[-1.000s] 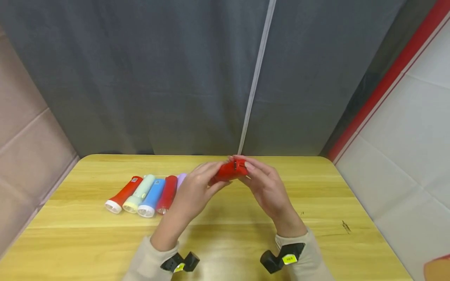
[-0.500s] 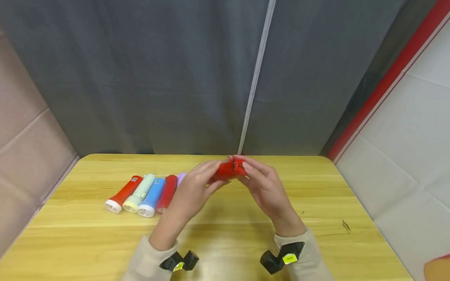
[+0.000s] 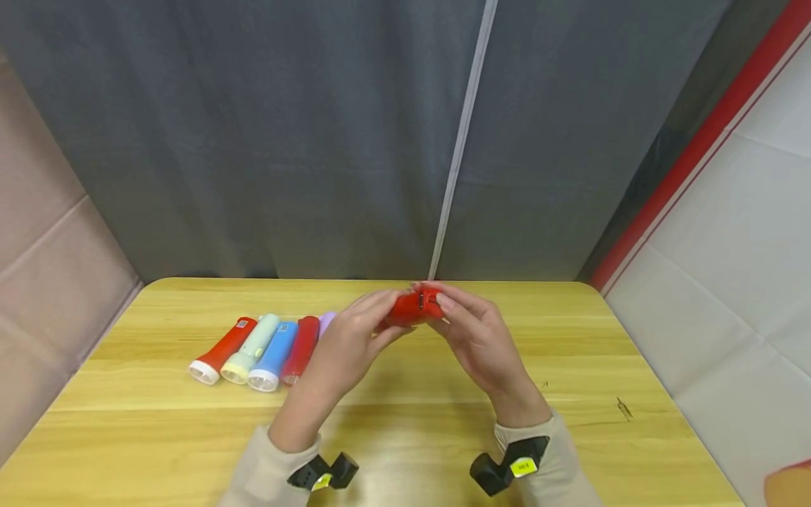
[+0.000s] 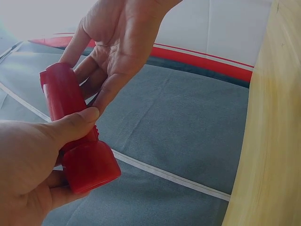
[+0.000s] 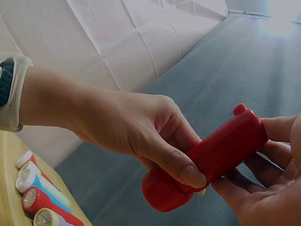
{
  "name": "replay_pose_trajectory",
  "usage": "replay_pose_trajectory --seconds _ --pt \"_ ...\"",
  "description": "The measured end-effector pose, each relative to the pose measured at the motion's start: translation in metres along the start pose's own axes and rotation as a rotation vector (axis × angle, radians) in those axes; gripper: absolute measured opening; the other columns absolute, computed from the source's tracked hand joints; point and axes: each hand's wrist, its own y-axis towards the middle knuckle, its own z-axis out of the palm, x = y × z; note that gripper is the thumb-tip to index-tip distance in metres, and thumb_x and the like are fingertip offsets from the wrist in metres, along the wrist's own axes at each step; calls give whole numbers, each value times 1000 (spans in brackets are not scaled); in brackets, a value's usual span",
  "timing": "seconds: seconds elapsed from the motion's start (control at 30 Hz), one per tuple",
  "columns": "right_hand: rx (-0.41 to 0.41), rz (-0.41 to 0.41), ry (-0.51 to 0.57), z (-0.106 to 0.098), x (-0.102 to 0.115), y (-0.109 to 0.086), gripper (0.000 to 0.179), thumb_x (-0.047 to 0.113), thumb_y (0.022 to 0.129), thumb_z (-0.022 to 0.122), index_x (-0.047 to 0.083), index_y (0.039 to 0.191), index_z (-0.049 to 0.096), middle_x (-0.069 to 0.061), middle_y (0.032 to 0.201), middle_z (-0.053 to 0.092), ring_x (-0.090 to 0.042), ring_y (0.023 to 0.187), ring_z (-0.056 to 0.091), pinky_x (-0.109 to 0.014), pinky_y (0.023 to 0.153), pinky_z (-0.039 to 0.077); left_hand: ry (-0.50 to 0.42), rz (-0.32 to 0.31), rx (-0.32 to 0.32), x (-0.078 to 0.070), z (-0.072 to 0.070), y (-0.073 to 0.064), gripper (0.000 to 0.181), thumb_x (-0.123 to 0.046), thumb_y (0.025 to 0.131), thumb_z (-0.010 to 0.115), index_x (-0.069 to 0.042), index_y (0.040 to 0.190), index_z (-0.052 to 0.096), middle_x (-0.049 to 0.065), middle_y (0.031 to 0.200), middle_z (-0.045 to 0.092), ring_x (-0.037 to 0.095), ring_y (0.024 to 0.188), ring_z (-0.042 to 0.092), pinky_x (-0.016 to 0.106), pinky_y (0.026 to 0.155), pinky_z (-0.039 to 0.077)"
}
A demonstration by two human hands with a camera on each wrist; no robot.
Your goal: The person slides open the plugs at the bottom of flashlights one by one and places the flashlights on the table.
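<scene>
A red flashlight [image 3: 405,308] is held above the table between both hands. My left hand [image 3: 345,338] grips it near its wider head, with the thumb laid across the body in the left wrist view. My right hand [image 3: 484,341] holds the other end: its thumb presses on the tail and its fingers lie along the side. A small raised nub sticks out by the tail of the flashlight [image 5: 230,146] in the right wrist view. The lens face is turned out of sight.
Left of the hands, a row of flashlights lies side by side on the wooden table [image 3: 405,436]: orange-red [image 3: 228,345], pale green [image 3: 256,341], blue [image 3: 277,352], dark red [image 3: 303,346] and purple [image 3: 327,321], partly behind the left hand. A grey curtain [image 3: 304,155] hangs behind.
The red flashlight's tail has shifted very slightly left and down with the right thumb on it. Both hands keep their hold, and the row of flashlights stays put.
</scene>
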Motion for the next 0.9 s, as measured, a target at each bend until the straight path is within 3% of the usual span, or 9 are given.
replay_pose_trajectory --seconds 0.9 --pt "-10 19 49 1 2 0 34 6 105 49 22 121 73 5 124 72 -13 119 65 -29 109 50 5 -4 5 -1 1 0 50 -19 85 80 -19 133 66 0 130 71 19 115 70 36 96 59"
